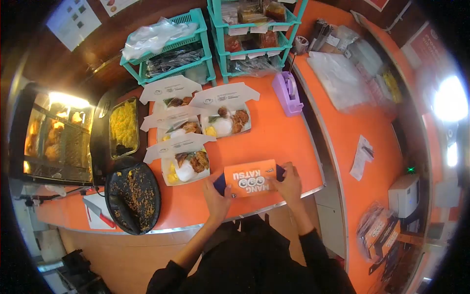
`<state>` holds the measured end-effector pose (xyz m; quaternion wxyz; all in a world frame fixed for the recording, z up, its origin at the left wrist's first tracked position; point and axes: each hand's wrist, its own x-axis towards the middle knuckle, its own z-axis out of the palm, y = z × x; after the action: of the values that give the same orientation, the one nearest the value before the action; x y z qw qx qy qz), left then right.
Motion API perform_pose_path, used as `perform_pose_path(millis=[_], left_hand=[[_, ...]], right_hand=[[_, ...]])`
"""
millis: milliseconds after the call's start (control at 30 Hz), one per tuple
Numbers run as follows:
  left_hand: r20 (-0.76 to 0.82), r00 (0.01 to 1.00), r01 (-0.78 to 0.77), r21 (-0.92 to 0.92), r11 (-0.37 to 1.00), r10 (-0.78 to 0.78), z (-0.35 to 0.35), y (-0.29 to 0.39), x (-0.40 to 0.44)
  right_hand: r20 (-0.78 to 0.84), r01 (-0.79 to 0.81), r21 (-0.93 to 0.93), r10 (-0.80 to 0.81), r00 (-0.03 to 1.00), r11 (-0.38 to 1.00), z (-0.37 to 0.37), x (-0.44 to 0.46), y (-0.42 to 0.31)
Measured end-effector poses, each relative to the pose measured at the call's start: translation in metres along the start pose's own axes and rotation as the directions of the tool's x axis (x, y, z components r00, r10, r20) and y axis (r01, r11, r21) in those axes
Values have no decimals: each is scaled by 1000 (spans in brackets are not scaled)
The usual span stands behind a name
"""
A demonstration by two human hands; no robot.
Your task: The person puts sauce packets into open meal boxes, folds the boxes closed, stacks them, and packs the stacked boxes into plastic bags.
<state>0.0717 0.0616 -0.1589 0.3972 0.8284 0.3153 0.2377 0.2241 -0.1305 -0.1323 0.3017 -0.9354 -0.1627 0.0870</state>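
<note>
An orange food box [250, 178] with dark blue ends lies near the counter's front edge, its white "MANG KATSU" lettering upside down to me. My left hand [218, 198] holds its left end, and my right hand [288, 186] grips the right end, with fingers closed around the sides. Left of it stands an open food box [185, 169] holding rice, fried pieces and something yellow. Behind that are a second open box [178, 128], a third [226, 123] at its right, and one more [172, 95] farther back, all with white lids raised.
A stone mortar [155, 196] with crumbs and a knife [102, 215] lie at left. Beyond are a tray of yellow food [124, 128] and a lit display case [58, 134]. Teal racks [211, 63] and a purple tape dispenser [288, 94] stand at the back; a printer [404, 196] is at right.
</note>
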Motion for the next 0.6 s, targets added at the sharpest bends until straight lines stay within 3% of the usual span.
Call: perform_pose_path(millis=[33,67,100,133,200,233,267,300,333,400,433,467,500,533,600], left_hand=[[-11,1000,-5,2,1000,5,6,4,-6],[-76,996,-24,307,951,50,13,7,-16],[-123,987,-15,583,813,106,20,9,-22],[-127,986,-10,584,812,104,27,9,-26],[-64,988,-72,595,800,137,36,6,-37],[-64,988,-75,596,799,140,41,0,-35],[24,998,48,432,901,-65,47,-6,-30],[149,956,208,264,942,-253,51,-8,-28],[147,955,213,260,942,-257,45,-3,-24],[306,905,292,60,955,-296,26,-1,-14],[302,906,294,55,954,-296,23,-4,-15],[256,945,270,-262,926,-203,20,-7,-20],[183,975,210,-550,808,-129,18,-9,-26],[189,973,218,-548,808,-135,21,-11,-26],[-5,999,32,-539,842,-42,29,-12,-24]], right_hand=[[-154,-34,-20,30,988,999,17,-1,4],[-155,-23,-17,20,988,1000,27,-5,5],[-225,-15,-59,2,974,998,37,-11,6],[-290,-14,-102,-16,957,995,47,-17,10],[-211,-34,-67,19,977,997,65,-24,18],[-110,-62,-186,42,993,981,68,-22,18],[-13,-76,-305,76,997,949,70,-20,19],[-11,-74,-308,74,997,949,66,-18,18],[57,-95,-239,111,992,966,59,-16,16],[127,-116,-176,139,982,978,43,-20,16],[7,41,73,-41,999,996,34,-26,20],[-148,220,295,-183,972,930,30,-30,23],[-141,216,295,-181,973,931,28,-33,22],[-190,264,329,-210,959,907,27,-36,23],[-232,304,357,-232,945,883,30,-39,30]])
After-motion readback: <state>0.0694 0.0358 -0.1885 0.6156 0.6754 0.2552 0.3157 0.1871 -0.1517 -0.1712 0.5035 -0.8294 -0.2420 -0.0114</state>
